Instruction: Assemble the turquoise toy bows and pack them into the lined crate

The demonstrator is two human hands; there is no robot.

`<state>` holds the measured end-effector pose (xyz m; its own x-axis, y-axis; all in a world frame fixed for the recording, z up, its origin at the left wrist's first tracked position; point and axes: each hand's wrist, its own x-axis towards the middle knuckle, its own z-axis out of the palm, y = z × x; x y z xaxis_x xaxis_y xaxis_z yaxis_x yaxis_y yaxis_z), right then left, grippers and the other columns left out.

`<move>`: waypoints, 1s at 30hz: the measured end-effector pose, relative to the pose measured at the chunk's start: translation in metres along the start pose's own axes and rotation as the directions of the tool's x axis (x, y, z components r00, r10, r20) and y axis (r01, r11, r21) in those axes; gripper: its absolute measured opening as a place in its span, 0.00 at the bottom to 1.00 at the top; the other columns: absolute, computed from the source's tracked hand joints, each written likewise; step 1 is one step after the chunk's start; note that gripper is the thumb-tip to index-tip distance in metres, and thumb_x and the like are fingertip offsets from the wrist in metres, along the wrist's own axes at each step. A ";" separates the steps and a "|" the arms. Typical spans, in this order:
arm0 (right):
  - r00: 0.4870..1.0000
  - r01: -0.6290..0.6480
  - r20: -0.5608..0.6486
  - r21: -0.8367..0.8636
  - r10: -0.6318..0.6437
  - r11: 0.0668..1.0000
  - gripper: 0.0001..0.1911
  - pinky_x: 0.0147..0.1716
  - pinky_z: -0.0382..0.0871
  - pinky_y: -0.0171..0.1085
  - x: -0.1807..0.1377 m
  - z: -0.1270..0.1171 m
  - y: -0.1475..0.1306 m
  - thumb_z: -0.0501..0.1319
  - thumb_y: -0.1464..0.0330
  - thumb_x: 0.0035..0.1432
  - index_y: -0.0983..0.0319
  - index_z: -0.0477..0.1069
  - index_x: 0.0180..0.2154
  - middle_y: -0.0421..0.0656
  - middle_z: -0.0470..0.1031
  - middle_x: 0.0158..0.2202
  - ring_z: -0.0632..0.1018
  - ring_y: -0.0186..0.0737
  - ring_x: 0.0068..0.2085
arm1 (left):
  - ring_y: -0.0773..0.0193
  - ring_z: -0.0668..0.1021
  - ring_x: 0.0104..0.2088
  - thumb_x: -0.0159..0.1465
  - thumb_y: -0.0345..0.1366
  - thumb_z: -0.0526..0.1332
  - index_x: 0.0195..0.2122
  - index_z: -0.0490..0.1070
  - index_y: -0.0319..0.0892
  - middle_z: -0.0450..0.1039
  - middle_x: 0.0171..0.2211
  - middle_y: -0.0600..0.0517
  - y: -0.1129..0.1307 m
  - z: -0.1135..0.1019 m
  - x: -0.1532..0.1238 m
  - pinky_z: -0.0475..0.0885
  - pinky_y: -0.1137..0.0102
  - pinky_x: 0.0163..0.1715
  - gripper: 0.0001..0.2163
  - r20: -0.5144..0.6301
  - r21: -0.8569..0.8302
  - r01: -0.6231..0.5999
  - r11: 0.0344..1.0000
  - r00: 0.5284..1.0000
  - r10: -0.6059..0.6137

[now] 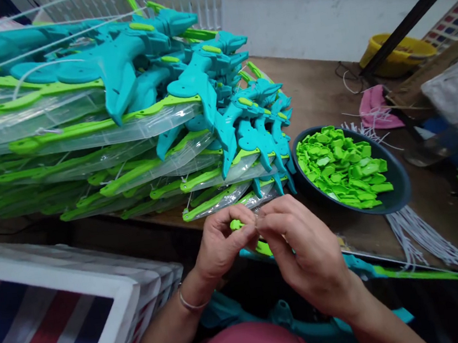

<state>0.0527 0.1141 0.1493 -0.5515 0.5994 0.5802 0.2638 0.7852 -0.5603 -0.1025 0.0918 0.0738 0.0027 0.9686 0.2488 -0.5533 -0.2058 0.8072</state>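
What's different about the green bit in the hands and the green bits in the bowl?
The green bit is one piece; the green bits are a heap of many. The green bit is pinched in the fingers of the left hand, the right hand pinching close beside it; the green bits lie loose in the dark bowl. The green bit is mostly hidden; the green bits show plainly. Both are bright green.

Teal and lime green on the toy swords (202, 86). Lime green on the small piece (237, 225) and the parts (343, 166) in a dark blue bowl (397, 195). Brown surface (319, 88), yellow basin (396, 53), pink cloth (373, 106), red-white-blue stripes on the bag (43, 328).
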 end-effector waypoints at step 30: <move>0.969 -0.157 -0.197 -0.032 0.148 0.987 0.07 0.37 0.69 0.37 -0.014 0.016 -0.003 0.58 0.77 0.68 0.60 0.67 0.38 0.40 0.71 0.34 0.73 0.36 0.37 | 0.71 0.72 0.28 0.69 0.35 0.65 0.34 0.74 0.40 0.69 0.33 0.53 -0.005 -0.002 0.000 0.68 0.75 0.27 0.06 -0.001 0.021 -0.061 0.998 0.998 0.061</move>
<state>0.0471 0.1008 0.1327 -0.3395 0.7275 0.5962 0.3721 0.6860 -0.6252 -0.1010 0.0935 0.0689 -0.0323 0.9543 0.2970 -0.5347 -0.2676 0.8016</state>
